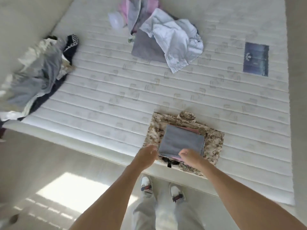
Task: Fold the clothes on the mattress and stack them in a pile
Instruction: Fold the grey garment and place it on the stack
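Both hands are down at the near edge of the white quilted mattress [116,97], working the stack: the left hand [147,156] sits at the near left corner of the folded grey-blue cloth [181,141], fingers curled, though whether it truly pinches the fabric I cannot tell through the blur; the right hand [191,157] rests on the near edge of that same cloth, fingers loosely bent, seemingly pressing or tugging it into line rather than gripping it. That grey-blue piece lies on top of a folded pink garment [191,129], only a sliver showing, and both sit on the folded tan camouflage garment [214,143] at the bottom. To do this well, I'd say square the top piece so its edges run parallel with the camouflage base, smooth it flat with open palms, and keep the stack back from the mattress edge, since the base already overhangs slightly. Counting now: one pile, three folded pieces visible in it, plus a black strap [169,162] poking out near the edge. Unfolded heaps left: two. One far heap holds a crumpled pale-blue shirt [176,40], a flat grey cloth [146,47] and pink-and-lilac pieces [132,12]; the left heap [38,75] is grey, navy and white, too blurred to count. One dark blue mattress label [255,58]. Plenty of folding remains, by my reckoning.
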